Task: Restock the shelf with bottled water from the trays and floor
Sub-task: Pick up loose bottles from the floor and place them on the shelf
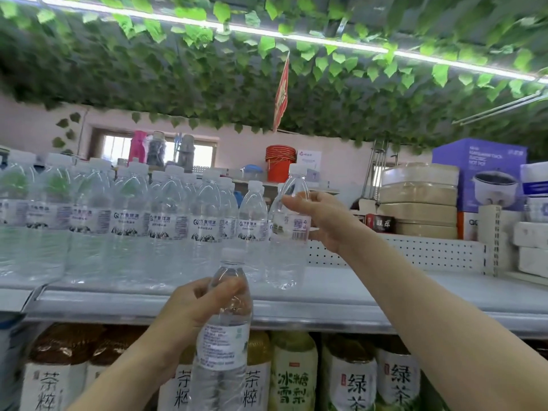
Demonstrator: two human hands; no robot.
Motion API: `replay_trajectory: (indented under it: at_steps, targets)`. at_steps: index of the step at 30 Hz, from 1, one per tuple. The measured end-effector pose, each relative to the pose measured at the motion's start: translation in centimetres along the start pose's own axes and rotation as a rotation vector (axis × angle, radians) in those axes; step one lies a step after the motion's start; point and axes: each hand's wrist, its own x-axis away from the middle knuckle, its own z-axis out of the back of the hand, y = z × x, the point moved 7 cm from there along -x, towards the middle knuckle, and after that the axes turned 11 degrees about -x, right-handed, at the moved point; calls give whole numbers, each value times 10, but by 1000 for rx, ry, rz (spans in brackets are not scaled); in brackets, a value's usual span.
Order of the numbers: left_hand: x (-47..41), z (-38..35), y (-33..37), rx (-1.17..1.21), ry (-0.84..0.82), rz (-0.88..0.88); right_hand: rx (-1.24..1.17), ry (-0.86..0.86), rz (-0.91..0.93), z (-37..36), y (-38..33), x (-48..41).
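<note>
My right hand (321,216) grips a clear water bottle (289,229) by its upper part; the bottle stands on the grey top shelf (385,295), at the right end of a row of water bottles (127,223). In front of the shelf edge, lower down, my left hand (195,304) holds a second water bottle (222,336) upright by its shoulder. Both bottles have white caps and white labels.
The shelf right of the row is bare, backed by a white perforated panel (415,250). Beyond it stand stacked round containers (419,200) and a purple appliance box (489,173). Tea and juice bottles (296,375) fill the shelf below. Artificial leaves (267,69) cover the ceiling.
</note>
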Motion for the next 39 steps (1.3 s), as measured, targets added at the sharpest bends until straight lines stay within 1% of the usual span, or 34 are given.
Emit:
replay_trajectory:
  at_steps: [3, 10, 15, 19, 22, 26, 29, 32, 35, 39]
  targets:
    - [2, 1, 0, 0, 6, 0, 57, 37, 40, -6, 0, 0]
    - [15, 5, -1, 18, 5, -4, -18, 77, 76, -28, 4, -2]
    - [21, 16, -5, 42, 16, 1, 23, 141, 99, -40, 8, -7]
    - [25, 25, -5, 61, 47, -17, -4, 188, 83, -42, 18, -20]
    - [28, 29, -5, 77, 41, -24, -24, 124, 92, -57, 29, -22]
    - [29, 34, -11, 87, 44, -10, 58, 89, 128, -61, 32, -24]
    - [28, 34, -14, 84, 39, -5, 130, 45, 102, -63, 21, -21]
    - [28, 31, -15, 84, 36, -4, 140, -39, 4, -68, 11, -20]
    - [26, 29, -16, 79, 32, -4, 182, -68, -50, -65, 4, -23]
    - [25, 25, -17, 87, 15, -2, 194, -60, -19, -59, -4, -25]
